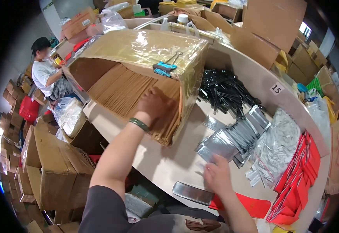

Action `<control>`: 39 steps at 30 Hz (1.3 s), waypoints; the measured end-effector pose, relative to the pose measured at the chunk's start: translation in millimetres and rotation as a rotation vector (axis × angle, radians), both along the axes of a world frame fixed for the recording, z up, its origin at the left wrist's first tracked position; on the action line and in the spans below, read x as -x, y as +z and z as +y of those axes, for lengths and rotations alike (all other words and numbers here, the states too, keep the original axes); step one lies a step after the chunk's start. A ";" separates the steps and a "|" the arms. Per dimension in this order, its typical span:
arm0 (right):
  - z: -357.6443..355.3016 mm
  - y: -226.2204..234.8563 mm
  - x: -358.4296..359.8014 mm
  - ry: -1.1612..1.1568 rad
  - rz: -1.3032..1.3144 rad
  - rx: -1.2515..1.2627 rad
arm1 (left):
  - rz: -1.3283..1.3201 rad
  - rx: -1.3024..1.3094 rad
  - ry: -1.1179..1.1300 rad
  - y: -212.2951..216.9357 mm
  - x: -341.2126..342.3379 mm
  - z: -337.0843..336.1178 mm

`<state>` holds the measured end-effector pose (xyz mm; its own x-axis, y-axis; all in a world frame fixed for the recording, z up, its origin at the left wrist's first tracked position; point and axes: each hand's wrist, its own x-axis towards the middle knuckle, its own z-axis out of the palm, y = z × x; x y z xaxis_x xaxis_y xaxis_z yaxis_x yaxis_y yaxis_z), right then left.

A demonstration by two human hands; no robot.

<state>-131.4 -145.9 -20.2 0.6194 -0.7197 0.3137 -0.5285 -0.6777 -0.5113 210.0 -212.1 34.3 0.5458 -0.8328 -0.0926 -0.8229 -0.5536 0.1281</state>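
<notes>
Left hand [156, 105] on brown envelopes [128, 91], right hand [217, 175] flat

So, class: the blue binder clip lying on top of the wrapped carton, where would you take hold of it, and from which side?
Probably by the wire handles, from above. The blue binder clip lies flat on the carton, its handles pointing up and to the right, clear of the film, so they offer the easiest pinch. Both the left hand and right hand are elsewhere.
</notes>
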 end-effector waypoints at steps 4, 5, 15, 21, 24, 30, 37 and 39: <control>3.8 -46.6 -29.4 -0.074 0.213 0.080 | -0.302 0.275 -0.057 -52.1 4.0 4.5; 2.8 -43.9 -22.6 -0.081 0.202 0.106 | -0.312 0.303 -0.058 -32.6 12.8 11.9; 5.0 -38.5 7.7 -0.263 0.166 0.120 | 0.038 0.268 -0.256 -3.7 -29.0 61.5; -6.5 -33.9 -2.3 -0.150 0.113 0.362 | -0.196 0.107 -0.154 16.3 -47.3 70.8; -16.6 -48.0 10.4 -0.188 0.057 0.098 | 0.146 0.715 -0.112 12.3 -4.3 106.6; -8.2 -36.3 -3.0 -0.245 0.109 0.071 | 0.827 1.159 0.097 -95.4 142.6 216.3; -17.4 -44.0 5.0 -0.166 0.287 -0.124 | 0.764 0.741 -0.092 -122.1 203.0 219.9; -7.8 -43.3 13.0 -0.106 0.305 -0.083 | 0.720 0.734 -0.146 -120.0 208.4 216.7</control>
